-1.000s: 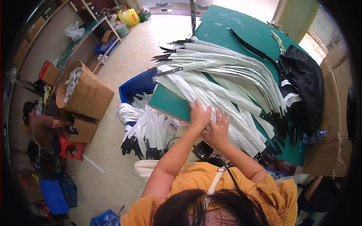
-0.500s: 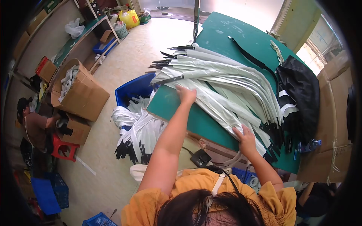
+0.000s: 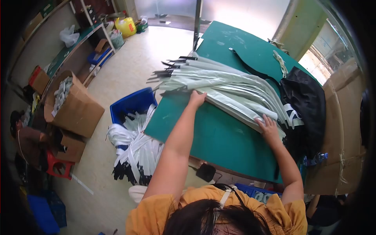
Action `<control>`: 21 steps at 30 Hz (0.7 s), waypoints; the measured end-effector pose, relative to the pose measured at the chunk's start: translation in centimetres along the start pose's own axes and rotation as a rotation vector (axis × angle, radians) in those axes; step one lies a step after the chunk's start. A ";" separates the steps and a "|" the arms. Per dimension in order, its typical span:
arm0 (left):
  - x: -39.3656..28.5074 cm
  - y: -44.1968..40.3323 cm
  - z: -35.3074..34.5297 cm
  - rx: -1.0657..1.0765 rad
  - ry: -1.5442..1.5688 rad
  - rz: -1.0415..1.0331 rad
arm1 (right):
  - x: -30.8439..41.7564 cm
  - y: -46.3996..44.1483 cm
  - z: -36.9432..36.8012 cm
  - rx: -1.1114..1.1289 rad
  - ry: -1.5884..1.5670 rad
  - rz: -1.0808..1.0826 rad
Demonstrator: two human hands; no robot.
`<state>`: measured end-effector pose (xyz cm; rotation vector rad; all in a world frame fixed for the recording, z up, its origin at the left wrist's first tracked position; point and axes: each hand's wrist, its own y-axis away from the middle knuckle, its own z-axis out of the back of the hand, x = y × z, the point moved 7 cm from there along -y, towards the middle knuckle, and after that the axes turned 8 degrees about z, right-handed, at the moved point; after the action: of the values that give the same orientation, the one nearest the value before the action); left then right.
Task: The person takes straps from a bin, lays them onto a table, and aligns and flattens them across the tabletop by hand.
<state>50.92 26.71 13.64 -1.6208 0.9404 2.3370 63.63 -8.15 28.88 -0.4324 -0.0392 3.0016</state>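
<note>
A fanned pile of long whitish strips [image 3: 231, 88] with black ends lies across the green table [image 3: 231, 137]. My left hand [image 3: 197, 97] is at the pile's near edge, toward its left end, with the fingers partly hidden against the strips. My right hand [image 3: 269, 127] rests on the near edge farther right, its fingers spread over the strips. Beyond the pile lies a black strap [image 3: 247, 65]. A black cloth bundle [image 3: 303, 98] touches the pile's right end.
A blue bin [image 3: 131, 103] and bundled white strips [image 3: 135, 149] are left of the table. A large carton [image 3: 337, 129] stands at the right. Another person [image 3: 29, 143] sits at the far left near cardboard boxes [image 3: 76, 111] and a red stool [image 3: 58, 164].
Both hands have moved apart and forward. The near strips have shifted away from the table's front edge and gathered closer to the pile, exposing more green surface.
</note>
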 end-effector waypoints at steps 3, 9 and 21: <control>-1.7 6.2 1.4 0.215 0.313 0.009 | 3.1 2.9 -2.8 -0.086 -0.169 -0.029; 5.6 19.2 3.7 0.176 0.420 -0.197 | 8.6 2.8 1.3 -0.452 -0.259 0.066; 24.6 42.7 8.0 0.201 -0.108 0.026 | 38.6 1.6 -8.2 0.374 -0.540 0.584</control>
<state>15.25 -8.16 11.14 -1.4001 1.1374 2.2374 28.95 -5.38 10.13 0.4935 0.7034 3.4547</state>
